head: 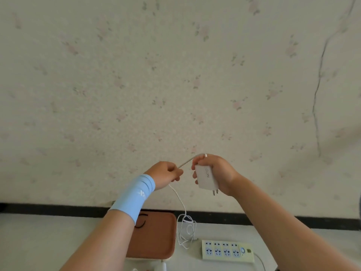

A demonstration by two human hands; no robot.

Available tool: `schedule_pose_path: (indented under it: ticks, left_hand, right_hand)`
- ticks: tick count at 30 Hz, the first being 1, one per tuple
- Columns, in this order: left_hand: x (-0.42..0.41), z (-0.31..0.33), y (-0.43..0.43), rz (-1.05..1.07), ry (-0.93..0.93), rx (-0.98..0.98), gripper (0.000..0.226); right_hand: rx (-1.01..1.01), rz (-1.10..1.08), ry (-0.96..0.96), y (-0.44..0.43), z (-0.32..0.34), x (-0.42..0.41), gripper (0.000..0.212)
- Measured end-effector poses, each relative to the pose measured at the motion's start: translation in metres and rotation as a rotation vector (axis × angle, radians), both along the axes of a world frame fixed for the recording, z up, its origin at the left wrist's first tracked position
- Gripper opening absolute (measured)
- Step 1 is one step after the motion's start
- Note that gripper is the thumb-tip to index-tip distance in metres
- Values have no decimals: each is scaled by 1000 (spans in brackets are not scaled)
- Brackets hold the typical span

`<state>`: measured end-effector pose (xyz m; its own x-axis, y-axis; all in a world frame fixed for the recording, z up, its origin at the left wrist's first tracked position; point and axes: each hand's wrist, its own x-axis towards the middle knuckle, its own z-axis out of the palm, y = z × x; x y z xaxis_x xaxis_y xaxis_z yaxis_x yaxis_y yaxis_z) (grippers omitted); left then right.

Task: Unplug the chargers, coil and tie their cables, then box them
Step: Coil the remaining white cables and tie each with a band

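Charger point(206, 178) unplugged, clear of power strip point(227, 250) at 5 o'clock. Right grip point(216, 175) curled round it; left grip point(166, 174) pinches cable point(188, 161). Coiling looks barely begun; tying, boxing not yet done.

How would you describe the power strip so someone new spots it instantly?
Start at the white surface below the floral wall. Right of the brown tray and the loose white cable pile lies the power strip. It alone is pale yellow-green, with two rows of empty sockets.
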<state>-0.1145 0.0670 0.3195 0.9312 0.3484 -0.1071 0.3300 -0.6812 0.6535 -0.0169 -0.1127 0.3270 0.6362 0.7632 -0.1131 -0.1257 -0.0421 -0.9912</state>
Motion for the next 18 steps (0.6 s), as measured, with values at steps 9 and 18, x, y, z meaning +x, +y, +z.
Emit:
schedule_pose_path:
  ticks: [9,18]
  left_hand:
    - [12,29,-11,123,-353,-617,32]
    - [-2,31,1,-62,-399,95,19]
  right_hand:
    - [-462,330,-289,5,-20,3,55]
    - [-662,638,-31,2,-8,-1,36]
